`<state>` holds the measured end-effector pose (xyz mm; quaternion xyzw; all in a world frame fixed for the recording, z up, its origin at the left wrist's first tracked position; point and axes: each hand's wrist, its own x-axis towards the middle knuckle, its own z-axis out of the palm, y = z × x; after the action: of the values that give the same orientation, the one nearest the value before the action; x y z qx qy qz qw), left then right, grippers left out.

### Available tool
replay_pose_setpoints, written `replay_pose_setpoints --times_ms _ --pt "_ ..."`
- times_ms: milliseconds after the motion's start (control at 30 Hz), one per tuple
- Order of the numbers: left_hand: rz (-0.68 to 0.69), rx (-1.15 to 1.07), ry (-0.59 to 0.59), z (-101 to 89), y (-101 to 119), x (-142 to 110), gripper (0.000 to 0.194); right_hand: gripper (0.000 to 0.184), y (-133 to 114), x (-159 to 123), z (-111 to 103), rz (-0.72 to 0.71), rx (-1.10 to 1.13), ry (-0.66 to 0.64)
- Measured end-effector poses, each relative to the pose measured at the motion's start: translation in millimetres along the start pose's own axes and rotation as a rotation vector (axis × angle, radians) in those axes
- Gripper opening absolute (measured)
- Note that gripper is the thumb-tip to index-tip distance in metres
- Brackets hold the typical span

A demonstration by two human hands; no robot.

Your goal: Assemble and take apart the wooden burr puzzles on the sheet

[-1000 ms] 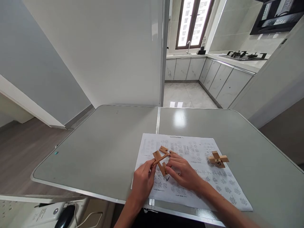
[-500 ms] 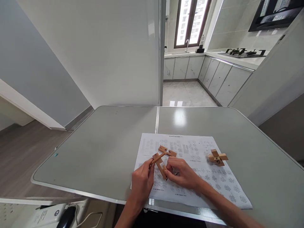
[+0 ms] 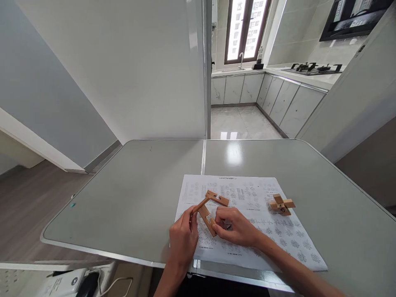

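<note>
My left hand (image 3: 183, 236) pinches the near end of a slim wooden puzzle piece (image 3: 203, 202), which points up and away to the right. Between the fingertips of my right hand (image 3: 235, 226) is the lower end of a notched wooden puzzle piece (image 3: 205, 215), slanting up to the left, close beside the first. Just beyond them another notched wooden piece (image 3: 218, 199) lies on a printed diagram sheet (image 3: 262, 192). Whether the pieces touch where they overlap, I cannot tell. My fingers hide parts of both held pieces.
An assembled cross-shaped wooden puzzle (image 3: 281, 205) rests at the sheet's right edge. The grey table (image 3: 123, 194) has a metal seam (image 3: 203, 159). A small teal bit (image 3: 72, 205) lies near its left edge. Below left is a white box (image 3: 66, 284) with a cable.
The slim piece in my left hand has shifted slightly left and tilts differently. The notched piece in my right hand has dropped a little toward me. The view has shifted slightly.
</note>
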<state>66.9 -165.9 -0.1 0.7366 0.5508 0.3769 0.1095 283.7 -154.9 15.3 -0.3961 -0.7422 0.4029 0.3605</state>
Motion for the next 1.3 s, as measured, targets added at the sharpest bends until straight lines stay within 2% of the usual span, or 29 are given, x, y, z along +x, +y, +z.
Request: replay_pose_setpoints --times_ms 133,200,367,467,533,600,667,833,1000,1133,1300 --pt "0.019 0.038 0.022 2.0 -2.0 3.1 0.027 0.026 2.8 0.9 1.7 -0.01 -0.006 0.025" --pt "0.016 0.072 0.014 -3.4 -5.9 11.0 0.029 0.027 3.3 -1.0 2.7 -0.009 -0.007 0.023" --pt "-0.14 0.124 -0.004 -41.7 -19.2 46.0 0.032 0.028 3.9 -6.8 3.3 -0.042 -0.026 0.003" --pt "-0.181 -0.011 -0.127 -61.8 -19.4 60.3 0.032 0.025 7.3 -3.3 -1.8 -0.009 -0.063 0.146" --pt "-0.2 -0.108 -0.204 -65.4 -16.8 62.6 0.031 0.029 11.8 0.9 -7.9 0.058 -0.122 0.297" --pt "-0.201 -0.148 -0.294 -61.2 -13.7 60.8 0.03 0.033 17.7 4.1 -14.9 0.133 -0.171 0.408" --pt "-0.184 -0.157 -0.397 -52.0 -10.2 57.4 0.031 0.036 24.3 5.4 -21.7 0.2 -0.191 0.452" --pt "-0.13 -0.185 -0.553 -28.2 2.9 55.3 0.035 0.04 37.1 4.3 -31.3 0.272 -0.255 0.468" --pt "-0.144 -0.179 -0.69 -21.3 8.7 62.8 0.037 0.043 46.3 3.9 -32.0 0.269 -0.334 0.469" --pt "-0.155 -0.074 -0.745 -18.5 6.6 70.1 0.032 0.041 53.0 3.9 -28.5 0.268 -0.38 0.477" --pt "-0.146 0.165 -0.757 -7.0 12.9 80.6 0.028 0.034 56.2 4.4 -22.2 0.224 -0.448 0.474"
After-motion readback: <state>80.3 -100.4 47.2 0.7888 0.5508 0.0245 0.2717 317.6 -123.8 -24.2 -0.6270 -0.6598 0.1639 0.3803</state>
